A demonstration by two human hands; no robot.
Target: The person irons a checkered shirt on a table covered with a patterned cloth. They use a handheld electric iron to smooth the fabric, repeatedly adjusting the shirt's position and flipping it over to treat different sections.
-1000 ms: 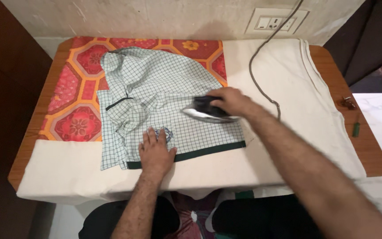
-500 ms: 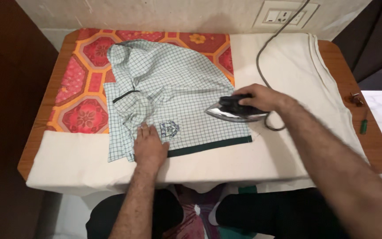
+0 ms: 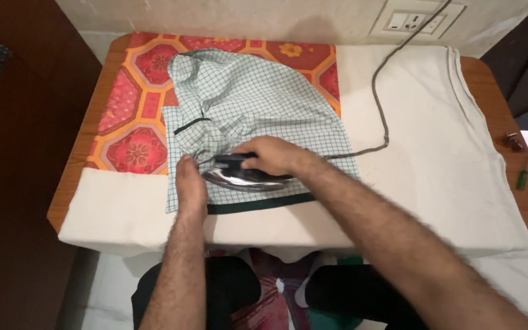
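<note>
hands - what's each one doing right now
Left hand: open, flat on the shirt.
Right hand: closed on the iron.

- Iron [image 3: 245, 175]: handle covered by right hand [image 3: 274, 154]; grip detail not visible, soleplate partly blurred.
- Checked shirt [image 3: 249, 113]: portion under iron and left hand [image 3: 189, 180] hidden.
- Cord [image 3: 381, 91]: upper end cut off at top edge; plug not seen.
- Wall socket [image 3: 415, 21]: top cropped.
- Two small items on desk [image 3: 490, 79], right edge: dark metal piece [image 3: 512, 142], green piece [image 3: 522, 179]. Too small to ID.
- Both forearms cut off at bottom edge; right forearm motion-blurred.
</note>
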